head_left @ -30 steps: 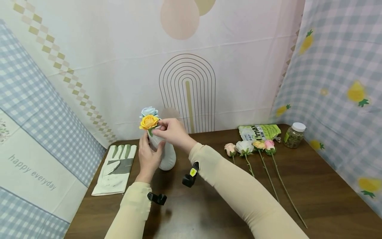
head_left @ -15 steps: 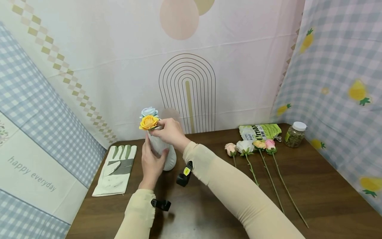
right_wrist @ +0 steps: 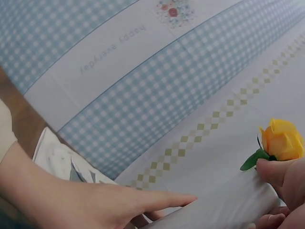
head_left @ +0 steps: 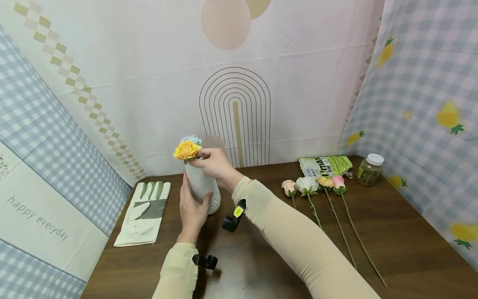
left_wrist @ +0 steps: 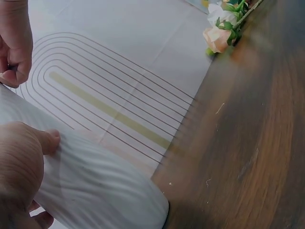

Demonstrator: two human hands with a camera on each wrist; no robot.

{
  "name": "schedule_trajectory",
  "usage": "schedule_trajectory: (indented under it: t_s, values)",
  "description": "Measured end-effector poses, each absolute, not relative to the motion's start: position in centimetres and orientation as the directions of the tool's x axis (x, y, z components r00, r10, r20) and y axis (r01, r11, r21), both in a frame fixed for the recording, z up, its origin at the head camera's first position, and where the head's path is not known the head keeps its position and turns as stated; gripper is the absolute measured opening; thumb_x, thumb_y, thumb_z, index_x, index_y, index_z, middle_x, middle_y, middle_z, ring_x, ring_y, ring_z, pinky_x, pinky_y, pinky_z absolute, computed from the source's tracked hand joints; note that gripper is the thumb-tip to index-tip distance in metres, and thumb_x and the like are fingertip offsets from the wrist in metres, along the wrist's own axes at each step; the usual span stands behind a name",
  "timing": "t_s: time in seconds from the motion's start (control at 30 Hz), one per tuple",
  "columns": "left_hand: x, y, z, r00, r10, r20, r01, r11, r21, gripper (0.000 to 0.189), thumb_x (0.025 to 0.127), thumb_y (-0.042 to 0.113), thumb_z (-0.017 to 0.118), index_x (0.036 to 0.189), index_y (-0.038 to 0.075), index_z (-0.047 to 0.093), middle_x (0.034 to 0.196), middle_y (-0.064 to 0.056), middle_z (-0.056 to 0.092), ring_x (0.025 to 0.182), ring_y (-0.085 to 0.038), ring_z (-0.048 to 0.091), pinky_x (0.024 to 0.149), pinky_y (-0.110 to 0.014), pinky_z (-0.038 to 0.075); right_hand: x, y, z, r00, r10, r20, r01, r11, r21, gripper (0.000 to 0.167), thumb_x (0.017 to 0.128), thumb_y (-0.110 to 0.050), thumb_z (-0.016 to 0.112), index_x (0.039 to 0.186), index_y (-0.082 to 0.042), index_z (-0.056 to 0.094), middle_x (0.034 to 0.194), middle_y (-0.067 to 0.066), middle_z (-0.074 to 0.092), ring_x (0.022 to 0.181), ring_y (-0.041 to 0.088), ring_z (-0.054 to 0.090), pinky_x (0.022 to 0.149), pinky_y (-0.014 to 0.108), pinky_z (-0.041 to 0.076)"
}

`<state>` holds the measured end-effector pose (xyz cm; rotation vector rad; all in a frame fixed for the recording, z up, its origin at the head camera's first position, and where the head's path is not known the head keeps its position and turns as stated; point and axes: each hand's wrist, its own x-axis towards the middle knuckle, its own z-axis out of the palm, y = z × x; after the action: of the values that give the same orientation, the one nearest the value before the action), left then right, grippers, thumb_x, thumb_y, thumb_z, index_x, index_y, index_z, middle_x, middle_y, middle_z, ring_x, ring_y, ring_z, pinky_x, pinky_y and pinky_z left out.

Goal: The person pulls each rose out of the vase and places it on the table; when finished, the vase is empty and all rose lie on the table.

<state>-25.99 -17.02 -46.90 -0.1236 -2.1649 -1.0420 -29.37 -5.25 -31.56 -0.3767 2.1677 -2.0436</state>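
A white ribbed vase [head_left: 198, 180] stands on the brown table, left of the middle. My left hand [head_left: 193, 211] grips it around the side, the thumb lying across the front in the left wrist view. At the mouth, my right hand [head_left: 218, 166] pinches a yellow artificial rose [head_left: 186, 150] just under its bloom. Its green leaf [right_wrist: 255, 160] shows beside the thumb in the right wrist view; the stem is hidden. Behind the yellow bloom, a light blue rose [head_left: 191, 139] is partly covered.
Left of the vase lies a white and grey glove [head_left: 145, 214]. To the right are several loose roses, including a white one [head_left: 307, 184] and a pink one [head_left: 338, 182]. A green packet [head_left: 328, 165] and a white-lidded jar [head_left: 369, 170] sit behind them. Patterned cloth [head_left: 157, 104] encloses the table.
My left hand has slid slightly down and right on the vase. The yellow bloom has tilted and risen a little, and the light blue one has shifted right behind it.
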Motion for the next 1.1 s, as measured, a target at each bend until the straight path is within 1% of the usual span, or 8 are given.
schedule_trajectory:
  t_s: [0.27, 0.53, 0.7, 0.8, 0.87, 0.93, 1.03, 1.1]
  values:
    - [-26.0, -16.9, -47.0, -0.713, -0.222, 0.665, 0.384, 0.671, 0.635, 0.099, 0.078, 0.021, 0.081, 0.154, 0.008, 0.019, 0.145, -0.022, 0.036, 0.131, -0.037, 0.039, 0.101, -0.053, 0.034, -29.8, -4.8, -31.2, -0.950, -0.261, 0.173, -0.150, -0.106, -0.983, 0.025, 0.083, -0.011, 0.076, 0.108, -0.007, 0.073, 0.101, 0.003, 0.068, 0.092, 0.014, 0.060, 0.082, 0.032, 0.047]
    - [-25.8, -16.7, -46.9, -0.728, -0.240, 0.642, 0.364, 0.658, 0.659, 0.096, 0.079, 0.019, 0.080, 0.153, 0.009, 0.019, 0.145, -0.022, 0.037, 0.132, -0.035, 0.038, 0.103, -0.052, 0.032, -30.4, -3.7, -31.6, -0.938, -0.241, 0.249, -0.195, -0.229, -0.954, 0.035, 0.090, -0.010, 0.068, 0.124, -0.005, 0.062, 0.120, 0.007, 0.065, 0.114, 0.016, 0.058, 0.097, 0.035, 0.044]
    - [-25.9, -16.7, -46.9, -0.731, -0.241, 0.638, 0.361, 0.657, 0.662, 0.096, 0.079, 0.019, 0.079, 0.153, 0.009, 0.019, 0.145, -0.021, 0.037, 0.132, -0.035, 0.038, 0.103, -0.052, 0.032, -30.7, -3.4, -31.8, -0.933, -0.247, 0.261, -0.213, -0.207, -0.955, 0.032, 0.093, -0.010, 0.063, 0.124, -0.002, 0.062, 0.120, 0.008, 0.064, 0.109, 0.012, 0.057, 0.093, 0.030, 0.045]
    - [-25.9, -16.7, -46.9, -0.730, -0.238, 0.641, 0.364, 0.658, 0.659, 0.097, 0.080, 0.019, 0.079, 0.154, 0.012, 0.018, 0.146, -0.021, 0.036, 0.133, -0.034, 0.037, 0.104, -0.052, 0.032, -30.7, -3.2, -31.8, -0.936, -0.251, 0.247, -0.212, -0.157, -0.965, 0.027, 0.093, -0.012, 0.063, 0.117, 0.000, 0.066, 0.094, 0.003, 0.066, 0.081, 0.008, 0.055, 0.071, 0.025, 0.045]
    - [-25.9, -16.8, -46.9, -0.726, -0.236, 0.645, 0.369, 0.658, 0.656, 0.097, 0.079, 0.019, 0.079, 0.154, 0.013, 0.018, 0.145, -0.021, 0.037, 0.133, -0.034, 0.037, 0.103, -0.052, 0.032, -30.6, -3.1, -31.9, -0.939, -0.256, 0.228, -0.200, -0.130, -0.971, 0.026, 0.094, -0.013, 0.063, 0.115, 0.000, 0.067, 0.090, 0.000, 0.065, 0.076, 0.008, 0.052, 0.070, 0.030, 0.046]
    - [-26.0, -16.8, -47.0, -0.722, -0.235, 0.651, 0.374, 0.659, 0.653, 0.098, 0.079, 0.019, 0.080, 0.154, 0.012, 0.018, 0.145, -0.021, 0.037, 0.132, -0.034, 0.038, 0.103, -0.052, 0.032, -30.7, -3.0, -32.0, -0.938, -0.269, 0.220, -0.194, -0.118, -0.974, 0.026, 0.094, -0.015, 0.063, 0.115, 0.000, 0.067, 0.091, 0.000, 0.064, 0.078, 0.009, 0.053, 0.073, 0.035, 0.048]
    - [-26.0, -16.8, -47.1, -0.719, -0.235, 0.654, 0.374, 0.661, 0.650, 0.097, 0.078, 0.020, 0.080, 0.153, 0.009, 0.020, 0.144, -0.021, 0.038, 0.132, -0.035, 0.038, 0.102, -0.053, 0.033, -30.8, -2.8, -32.2, -0.936, -0.283, 0.210, -0.190, -0.096, -0.977, 0.028, 0.093, -0.014, 0.064, 0.118, 0.000, 0.066, 0.113, 0.006, 0.066, 0.098, 0.011, 0.057, 0.087, 0.041, 0.048]
    - [-26.0, -16.8, -47.1, -0.721, -0.235, 0.652, 0.374, 0.661, 0.651, 0.097, 0.078, 0.020, 0.080, 0.153, 0.008, 0.020, 0.145, -0.021, 0.037, 0.132, -0.034, 0.038, 0.102, -0.053, 0.033, -30.8, -2.8, -32.3, -0.931, -0.291, 0.219, -0.203, -0.085, -0.976, 0.028, 0.093, -0.013, 0.065, 0.117, 0.000, 0.066, 0.115, 0.009, 0.066, 0.101, 0.013, 0.058, 0.085, 0.035, 0.049]
